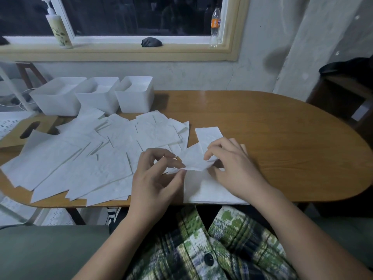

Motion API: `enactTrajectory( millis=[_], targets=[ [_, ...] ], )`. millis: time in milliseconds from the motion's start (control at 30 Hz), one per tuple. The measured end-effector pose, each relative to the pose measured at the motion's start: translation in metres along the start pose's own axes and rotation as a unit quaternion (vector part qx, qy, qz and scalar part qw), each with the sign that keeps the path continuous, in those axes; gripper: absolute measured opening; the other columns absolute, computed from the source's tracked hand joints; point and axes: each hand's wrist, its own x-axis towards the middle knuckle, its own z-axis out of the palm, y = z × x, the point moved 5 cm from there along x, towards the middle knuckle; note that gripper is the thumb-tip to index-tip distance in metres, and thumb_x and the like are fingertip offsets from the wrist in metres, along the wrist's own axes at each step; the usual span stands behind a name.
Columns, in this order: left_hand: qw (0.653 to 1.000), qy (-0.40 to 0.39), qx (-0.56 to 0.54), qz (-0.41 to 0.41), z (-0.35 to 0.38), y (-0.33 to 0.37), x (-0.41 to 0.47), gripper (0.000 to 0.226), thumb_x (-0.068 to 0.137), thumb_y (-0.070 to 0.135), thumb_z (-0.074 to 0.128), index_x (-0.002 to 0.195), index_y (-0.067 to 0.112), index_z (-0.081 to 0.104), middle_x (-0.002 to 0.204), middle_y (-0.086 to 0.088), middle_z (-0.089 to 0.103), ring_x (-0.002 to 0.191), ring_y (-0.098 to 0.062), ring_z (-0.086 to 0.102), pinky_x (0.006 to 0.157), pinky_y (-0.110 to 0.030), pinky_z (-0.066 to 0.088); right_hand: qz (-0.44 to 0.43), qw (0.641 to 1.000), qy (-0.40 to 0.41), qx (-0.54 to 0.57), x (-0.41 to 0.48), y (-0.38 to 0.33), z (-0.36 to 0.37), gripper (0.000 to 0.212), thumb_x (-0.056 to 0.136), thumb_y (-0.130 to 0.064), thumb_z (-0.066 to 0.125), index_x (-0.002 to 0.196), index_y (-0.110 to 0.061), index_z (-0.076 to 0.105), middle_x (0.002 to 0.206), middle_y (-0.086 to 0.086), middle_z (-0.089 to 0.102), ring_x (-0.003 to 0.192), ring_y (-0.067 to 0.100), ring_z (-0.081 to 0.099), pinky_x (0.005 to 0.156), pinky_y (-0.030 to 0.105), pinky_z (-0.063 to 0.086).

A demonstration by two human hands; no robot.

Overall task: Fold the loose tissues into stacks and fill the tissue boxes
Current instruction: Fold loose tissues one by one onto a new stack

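Note:
Several loose white tissues (84, 156) lie spread over the left half of the wooden table (282, 138). My left hand (155, 178) and my right hand (234, 166) both pinch one white tissue (193, 160) between them, lifted a little above the table's front edge. A flat tissue (207, 190) lies under my hands. A folded tissue strip (209, 135) rests just beyond my right hand. Three white open boxes (96, 98) stand in a row at the back left, with tissue inside.
A wooden lid with an oval slot (28, 129) lies at the left under the tissues. A pump bottle (58, 29), a dark object (151, 41) and a plastic bottle (215, 25) stand on the windowsill. A dark cabinet (343, 91) is at the right.

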Motion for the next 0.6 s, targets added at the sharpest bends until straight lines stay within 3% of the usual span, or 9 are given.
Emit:
enactTrajectory(
  millis=[167, 367, 467, 533, 600],
  targets=[
    [1.000, 0.011, -0.002, -0.022, -0.004, 0.007, 0.002, 0.021, 0.088, 0.009, 0.087, 0.091, 0.028, 0.078, 0.114, 0.004, 0.062, 0.117, -0.019, 0.062, 0.085, -0.007, 0.038, 0.023, 0.999, 0.047, -0.006, 0.003, 0.018, -0.012, 0.020, 0.092, -0.012, 0.073, 0.091, -0.030, 0.064, 0.108, -0.017, 0.057, 0.111, 0.013, 0.050, 0.094, 0.042, 0.036],
    [0.999, 0.013, -0.023, -0.040, -0.005, 0.006, 0.004, 0.014, 0.092, 0.020, 0.083, 0.089, 0.031, 0.075, 0.114, 0.007, 0.063, 0.117, -0.019, 0.061, 0.085, -0.011, 0.038, 0.041, 0.995, 0.071, 0.065, -0.004, 0.020, -0.032, 0.021, 0.096, -0.012, 0.069, 0.090, -0.030, 0.060, 0.111, -0.019, 0.062, 0.114, 0.009, 0.053, 0.102, 0.012, 0.023],
    [0.996, 0.007, -0.054, -0.071, -0.006, 0.007, 0.005, 0.018, 0.092, 0.011, 0.083, 0.087, 0.026, 0.075, 0.113, 0.000, 0.064, 0.112, -0.018, 0.060, 0.078, -0.006, 0.043, 0.045, 0.990, 0.073, 0.111, -0.008, 0.016, -0.043, 0.018, 0.098, -0.012, 0.067, 0.090, -0.027, 0.059, 0.103, -0.016, 0.067, 0.109, 0.011, 0.060, 0.104, 0.029, 0.038],
    [0.995, 0.001, -0.066, -0.081, -0.006, 0.005, 0.006, 0.016, 0.093, 0.016, 0.084, 0.086, 0.028, 0.075, 0.114, 0.001, 0.065, 0.112, -0.020, 0.060, 0.076, -0.006, 0.041, 0.042, 0.985, 0.078, 0.145, -0.012, 0.012, -0.049, 0.018, 0.097, -0.010, 0.069, 0.090, -0.024, 0.060, 0.093, -0.011, 0.068, 0.096, 0.014, 0.064, 0.091, 0.040, 0.048],
    [0.994, -0.011, -0.069, -0.088, -0.006, 0.003, 0.007, 0.010, 0.091, 0.029, 0.079, 0.084, 0.032, 0.074, 0.115, 0.007, 0.066, 0.110, -0.016, 0.061, 0.076, -0.013, 0.039, 0.038, 0.979, 0.086, 0.179, -0.016, 0.009, -0.054, 0.019, 0.097, -0.009, 0.070, 0.089, -0.023, 0.060, 0.084, -0.005, 0.064, 0.082, 0.019, 0.063, 0.079, 0.042, 0.050]
  ],
)
